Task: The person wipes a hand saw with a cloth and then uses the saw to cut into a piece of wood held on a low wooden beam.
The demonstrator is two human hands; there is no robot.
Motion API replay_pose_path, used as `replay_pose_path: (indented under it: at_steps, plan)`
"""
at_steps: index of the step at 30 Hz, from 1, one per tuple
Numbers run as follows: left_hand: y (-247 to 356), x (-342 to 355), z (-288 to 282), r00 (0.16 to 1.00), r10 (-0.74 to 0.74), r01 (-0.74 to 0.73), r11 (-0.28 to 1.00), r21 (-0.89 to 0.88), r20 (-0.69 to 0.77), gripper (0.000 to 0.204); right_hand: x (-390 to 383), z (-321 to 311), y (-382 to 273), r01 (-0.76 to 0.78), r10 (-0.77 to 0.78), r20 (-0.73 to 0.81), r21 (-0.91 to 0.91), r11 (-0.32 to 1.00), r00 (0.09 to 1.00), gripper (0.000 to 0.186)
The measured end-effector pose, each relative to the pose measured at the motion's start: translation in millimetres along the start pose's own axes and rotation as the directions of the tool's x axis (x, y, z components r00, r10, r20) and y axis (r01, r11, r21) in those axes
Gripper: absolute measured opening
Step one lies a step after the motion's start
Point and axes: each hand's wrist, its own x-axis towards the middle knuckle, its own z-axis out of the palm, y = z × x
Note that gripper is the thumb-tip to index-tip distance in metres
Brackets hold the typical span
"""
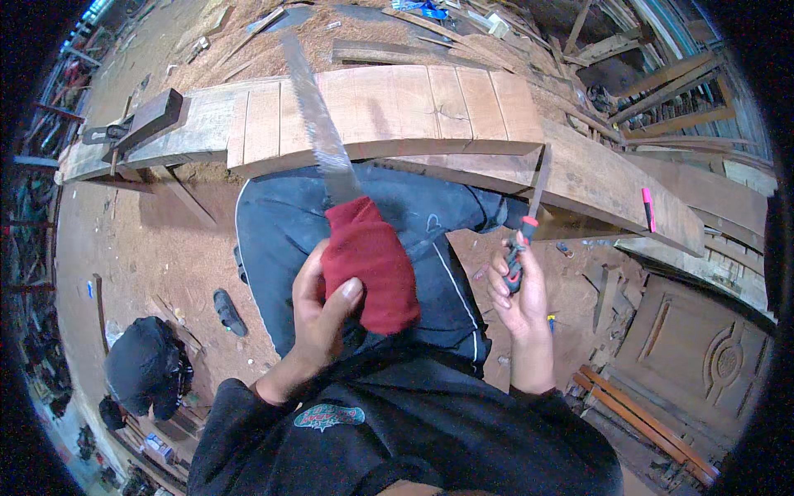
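My left hand (pixel 318 302) is closed around the red cloth (pixel 372 273) that covers the handle of a handsaw. The handsaw blade (pixel 310 116) stretches away from me, its teeth along one edge, and crosses over a light wooden board (pixel 372 107) marked with several crosswise lines. In my right hand (pixel 521 293) is a slim file (pixel 539 186) with a black and red handle, its tip pointing up beside the board's right end. Fingers wrap the file's handle, and the file is apart from the saw. The saw's handle itself is hidden under the cloth.
The board lies on a long timber beam (pixel 612 178) across my knees' far side. A wooden hand plane (pixel 149 124) rests on its left end, a pink marker (pixel 648 209) on its right. A carved door panel (pixel 678 347) lies right; a crouched person (pixel 147 364) is lower left.
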Motion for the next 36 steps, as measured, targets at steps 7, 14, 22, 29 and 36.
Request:
replay_pose_path:
  at_steps: [7,14,22,29,36]
  plan:
    - [-26,14,-10,0.964,-0.264,0.259,0.958,-0.123,-0.025,0.053,-15,36,-13,0.362,-0.436,-0.116,-0.391,0.846,0.892,0.02]
    - [-11,8,-6,0.986,-0.151,0.147,0.987,-0.061,-0.065,0.056,2,10,3,0.093,-0.173,-0.22,-0.332,0.939,0.96,0.02]
    - [2,-5,-8,0.999,0.044,-0.042,0.998,0.056,-0.031,0.063,5,-1,5,-0.024,0.003,-0.223,-0.093,0.995,0.975,0.019]
    - [-23,13,-5,0.966,-0.255,0.249,0.962,-0.108,-0.043,0.062,-10,21,-14,0.213,-0.244,-0.098,-0.253,0.944,0.965,0.019]
    - [-15,1,-9,0.999,-0.018,0.015,0.999,-0.05,-0.049,0.067,7,-8,7,0.022,-0.112,-0.205,-0.396,0.918,0.972,0.021]
